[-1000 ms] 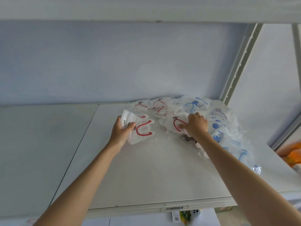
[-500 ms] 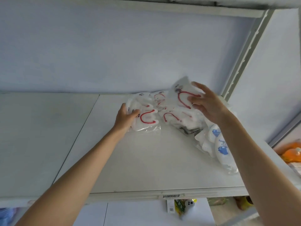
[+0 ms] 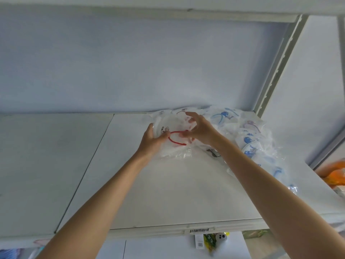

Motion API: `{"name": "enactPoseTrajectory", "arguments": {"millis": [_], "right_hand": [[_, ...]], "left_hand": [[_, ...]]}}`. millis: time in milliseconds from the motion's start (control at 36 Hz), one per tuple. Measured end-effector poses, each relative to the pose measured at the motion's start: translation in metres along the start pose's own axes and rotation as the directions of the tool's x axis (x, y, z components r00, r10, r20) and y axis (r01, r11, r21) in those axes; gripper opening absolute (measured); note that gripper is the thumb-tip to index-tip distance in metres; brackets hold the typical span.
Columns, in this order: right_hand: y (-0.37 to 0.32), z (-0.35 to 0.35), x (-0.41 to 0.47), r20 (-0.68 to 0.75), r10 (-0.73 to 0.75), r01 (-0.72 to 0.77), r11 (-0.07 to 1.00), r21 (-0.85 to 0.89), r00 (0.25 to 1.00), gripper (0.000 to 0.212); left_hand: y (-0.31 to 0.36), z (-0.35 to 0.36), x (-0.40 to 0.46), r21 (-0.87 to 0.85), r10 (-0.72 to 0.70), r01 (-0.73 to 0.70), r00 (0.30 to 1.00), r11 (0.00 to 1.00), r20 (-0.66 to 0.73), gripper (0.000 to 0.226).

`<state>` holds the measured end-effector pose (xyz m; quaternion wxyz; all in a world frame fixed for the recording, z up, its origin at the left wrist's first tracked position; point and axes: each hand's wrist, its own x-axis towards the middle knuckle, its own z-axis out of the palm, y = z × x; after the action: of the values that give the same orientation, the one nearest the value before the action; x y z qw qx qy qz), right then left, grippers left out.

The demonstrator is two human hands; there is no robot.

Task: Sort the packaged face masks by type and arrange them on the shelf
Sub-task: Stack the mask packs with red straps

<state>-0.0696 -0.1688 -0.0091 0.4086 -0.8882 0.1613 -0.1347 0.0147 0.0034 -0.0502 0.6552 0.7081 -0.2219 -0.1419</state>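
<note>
On the white shelf (image 3: pixel 168 193), my left hand (image 3: pixel 152 140) grips the left edge of a stack of clear-packed white masks with red straps (image 3: pixel 175 142). My right hand (image 3: pixel 200 131) meets it from the right. Its thumb lies on the top pack's red strap and its fingers are spread around the plastic. More red-strap packs (image 3: pixel 182 111) lie just behind, against the back wall. To the right, a loose pile of blue-strap mask packs (image 3: pixel 249 141) runs from the back corner towards the shelf's front right.
A small dark metal object (image 3: pixel 212 153) lies on the shelf between the two groups. A slotted upright post (image 3: pixel 276 62) bounds the shelf at the right. Orange items (image 3: pixel 334 174) sit beyond it. Under the front edge hang a barcode label (image 3: pixel 199 230) and packaged goods (image 3: pixel 214 240).
My right hand lifted a red-strap pack from the pile and brought it left and down onto the stack in my left hand. My left hand stayed on that stack.
</note>
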Motion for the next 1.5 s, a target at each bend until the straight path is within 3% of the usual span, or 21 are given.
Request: {"name": "enactPoseTrajectory", "arguments": {"millis": [56, 139, 222, 278, 333, 417, 556, 694, 750, 861, 972, 1083, 1167, 1278, 1389, 1500], "right_hand": [[0.007, -0.007, 0.001, -0.145, 0.043, -0.051, 0.997, -0.057, 0.989, 0.063], [0.025, -0.023, -0.004, -0.347, 0.081, -0.215, 0.905, -0.368, 0.934, 0.046], [0.04, -0.028, -0.012, -0.295, 0.165, -0.322, 0.702, -0.635, 0.941, 0.063], [0.045, -0.024, -0.017, -0.242, 0.25, -0.346, 0.595, -0.725, 0.937, 0.081], [0.048, -0.018, -0.019, -0.221, 0.28, -0.346, 0.558, -0.754, 0.934, 0.091], [0.05, -0.011, -0.021, -0.231, 0.258, -0.34, 0.56, -0.756, 0.938, 0.089], [0.053, -0.018, -0.02, -0.276, 0.244, -0.367, 0.684, -0.63, 0.93, 0.068], [0.057, -0.035, -0.017, -0.312, 0.296, -0.388, 0.875, -0.29, 0.903, 0.043], [0.059, -0.039, -0.019, -0.295, 0.354, -0.428, 0.871, -0.24, 0.887, 0.042], [0.063, -0.044, -0.024, -0.303, 0.426, -0.501, 0.832, -0.237, 0.852, 0.053], [0.066, -0.051, -0.028, -0.313, 0.442, -0.512, 0.837, -0.193, 0.84, 0.043], [0.062, -0.06, -0.032, -0.352, 0.39, -0.447, 0.89, -0.094, 0.851, 0.03], [0.053, -0.069, -0.033, -0.295, 0.395, -0.34, 0.914, 0.222, 0.87, 0.028], [0.031, -0.076, -0.04, -0.204, 0.303, -0.145, 0.82, 0.554, 0.931, 0.023], [0.016, -0.075, -0.044, -0.146, 0.113, -0.006, 0.809, 0.588, 0.983, 0.03], [0.005, -0.055, -0.04, -0.102, 0.061, 0.01, 0.809, 0.588, 0.993, 0.039]], "left_hand": [[-0.002, -0.005, 0.002, 0.041, 0.019, -0.016, 0.998, 0.999, -0.06, 0.032], [-0.007, -0.017, 0.005, 0.065, 0.051, -0.043, 0.99, 0.997, -0.132, 0.021], [-0.013, -0.029, 0.008, 0.065, 0.038, -0.027, 0.985, 0.998, -0.171, 0.027], [-0.015, -0.033, 0.009, 0.058, 0.025, -0.015, 0.984, 0.998, -0.175, 0.031], [-0.015, -0.035, 0.009, 0.053, 0.023, -0.015, 0.985, 0.998, -0.172, 0.036], [-0.015, -0.034, 0.009, 0.05, 0.019, -0.011, 0.986, 0.999, -0.163, 0.037], [-0.016, -0.033, 0.007, 0.064, 0.014, -0.004, 0.987, 0.998, -0.162, 0.026], [-0.014, -0.035, 0.005, 0.055, -0.011, 0.019, 0.989, 0.998, -0.146, 0.04], [-0.014, -0.035, 0.003, 0.054, -0.022, 0.029, 0.99, 0.998, -0.141, 0.047], [-0.014, -0.032, 0.003, 0.074, -0.01, 0.02, 0.99, 0.997, -0.14, 0.03], [-0.012, -0.031, 0.003, 0.081, 0.003, 0.008, 0.99, 0.997, -0.139, 0.036], [-0.01, -0.028, 0.003, 0.075, 0.002, 0.008, 0.991, 0.997, -0.133, 0.034], [-0.008, -0.024, 0.003, 0.081, 0.003, 0.008, 0.99, 0.997, -0.14, 0.031], [-0.006, -0.021, 0.005, 0.097, 0.0, 0.016, 0.987, 0.995, -0.16, 0.025], [-0.001, -0.014, 0.005, 0.08, -0.008, 0.02, 0.989, 0.997, -0.146, 0.026], [0.003, -0.007, 0.003, -0.015, -0.019, 0.017, 0.995, 1.0, -0.102, 0.026]]}}
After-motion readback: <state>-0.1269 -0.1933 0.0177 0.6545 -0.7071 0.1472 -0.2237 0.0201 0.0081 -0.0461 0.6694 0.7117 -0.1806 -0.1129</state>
